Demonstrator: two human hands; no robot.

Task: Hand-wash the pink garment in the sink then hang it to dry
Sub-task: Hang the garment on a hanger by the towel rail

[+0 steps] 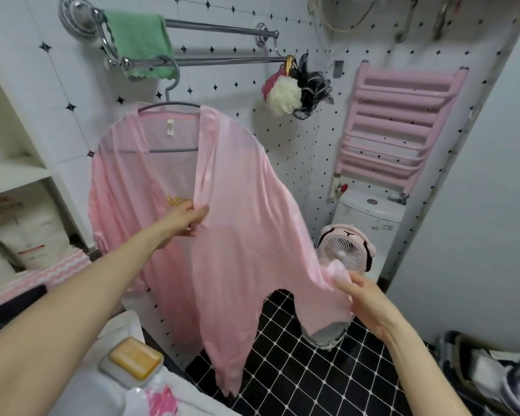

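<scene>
**Pink garment up on its hanger, only the straightening left**

Pink garment (pixel 228 211) hung on a grey hanger (pixel 170 105) whose hook sat over the front bar of the chrome towel rail (pixel 222 60), toward 11 o'clock in the head view. It draped from there down past the centre, and its lowest point trailed toward 6 o'clock above the black-tiled floor (pixel 297 370).

The left hand (pixel 186 219), near the centre, pinched the garment's front edge between thumb and curled fingers. The right hand (pixel 364 298), at 4 o'clock, had its fingers closed on a bunched end of the cloth and drew that side out and away from the wall, so the fabric stretched in a slanted sheet between the hanger and the hand.

Judged from this, the washing was over and the hanging was done in the main: the garment was out of the sink and carried by the rail. The bar of soap (pixel 135 357) lay in its dish at 7 o'clock, untouched by either hand. Whether the cloth was wet could not be told.

What seemed left was small: smoothing the front, letting the pulled side fall straight, and releasing both hands. A green cloth (pixel 138 40) hung on the same rail at 11 o'clock, just beside the hook, and a small fan (pixel 344 250) stood at 4 o'clock behind the stretched cloth.
</scene>
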